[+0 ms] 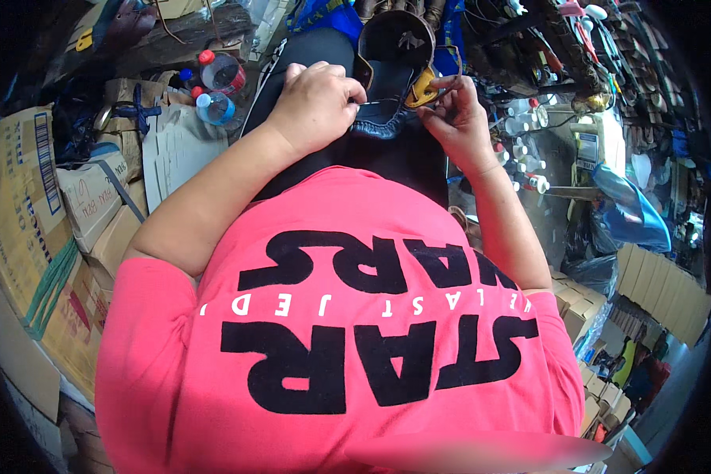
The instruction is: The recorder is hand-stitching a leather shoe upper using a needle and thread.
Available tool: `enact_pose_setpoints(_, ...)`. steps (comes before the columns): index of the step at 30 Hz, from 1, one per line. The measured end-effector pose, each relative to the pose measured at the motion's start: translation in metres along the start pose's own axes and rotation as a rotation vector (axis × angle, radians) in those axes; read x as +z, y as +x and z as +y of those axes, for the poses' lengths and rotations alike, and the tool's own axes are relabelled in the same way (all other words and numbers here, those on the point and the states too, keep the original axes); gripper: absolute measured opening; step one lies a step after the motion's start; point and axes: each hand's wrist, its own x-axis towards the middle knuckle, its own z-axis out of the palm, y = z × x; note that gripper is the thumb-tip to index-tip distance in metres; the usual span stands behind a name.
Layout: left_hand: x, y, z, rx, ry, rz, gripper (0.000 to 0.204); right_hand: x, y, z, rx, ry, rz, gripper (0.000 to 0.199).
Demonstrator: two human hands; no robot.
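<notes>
So the main thing here is a dark shoe [391, 75] sitting on the person's lap, sole end pointing away, with a brown insole showing inside and a yellow bit [423, 87] tucked against its right side. Honestly hard to say what that yellow piece is, it's mostly covered.

The left hand [316, 103] is curled almost into a fist right at the shoe's near edge, fingertips pinched on the dark leather there. Whatever sits between the fingers is too small to make out. The right hand [454, 118] is on the other side, fingers bent and pinched too, touching the shoe's edge near the yellow bit. There may be a thin thread running between the two hands, but it's barely visible, so can't tell for sure.

The lower half of the view is just the pink shirt [347, 332] with black lettering, which hides the lap and legs almost completely.

To the left, two plastic bottles [217, 87] with coloured caps lie by stacked cardboard boxes [47, 237]. To the right there's a cluster of small white bottles [521, 150] and a blue plastic bag [628, 209]. The top right is a dark jumble of shoes and tools, too cramped and bent by the lens to sort out.
</notes>
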Motion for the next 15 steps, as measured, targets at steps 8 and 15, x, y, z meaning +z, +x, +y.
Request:
enact_pose_setpoints(8, 0.009, 0.014, -0.003, 0.15, -0.24, 0.153, 0.012, -0.016, 0.017, 0.011, 0.069, 0.338, -0.196, 0.036)
enact_pose_setpoints(15, 0.016, 0.016, -0.006, 0.139, -0.148, 0.159, 0.012, -0.025, 0.03, 0.01, 0.086, 0.411, -0.297, 0.026)
